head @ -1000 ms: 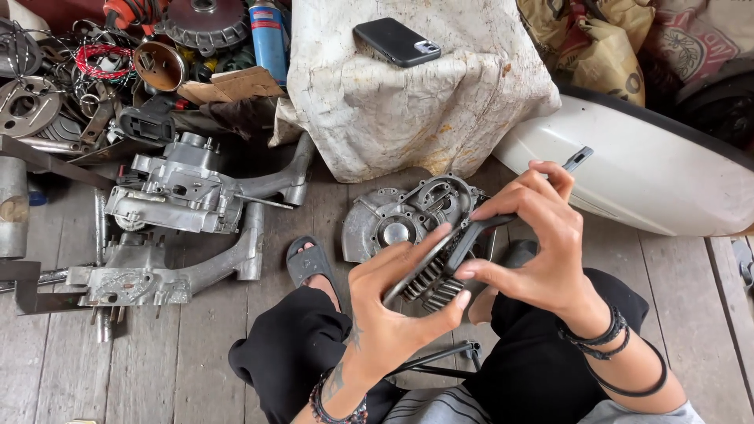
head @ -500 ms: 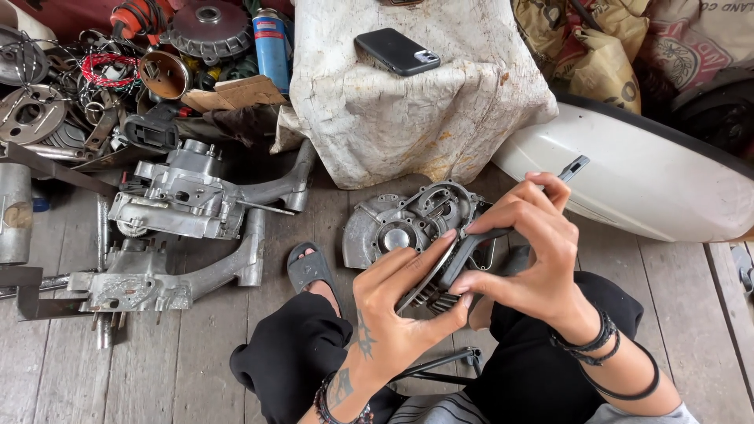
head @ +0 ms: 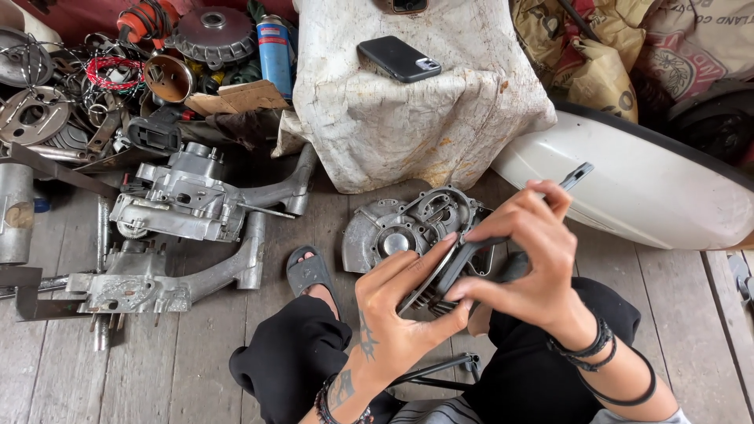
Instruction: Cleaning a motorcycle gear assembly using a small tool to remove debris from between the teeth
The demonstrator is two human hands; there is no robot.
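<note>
Both hands shifted slightly up-right vs. earlier; part tilted more. Left hand (head: 400, 310) grips dark finned metal engine part (head: 444, 275) from below, over lap. Right hand (head: 534, 259) pinches its top edge, also clasping slim grey tool (head: 577, 174). Beyond: round grey engine casing (head: 408, 228) on planks, black phone (head: 398, 59) on white cloth (head: 440, 118).

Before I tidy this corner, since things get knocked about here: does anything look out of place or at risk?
The black phone lies on top of the draped, stained white cloth, near its sloping edge, among greasy engine parts. The hands grip a dark finned part; nothing looks spilled.
</note>
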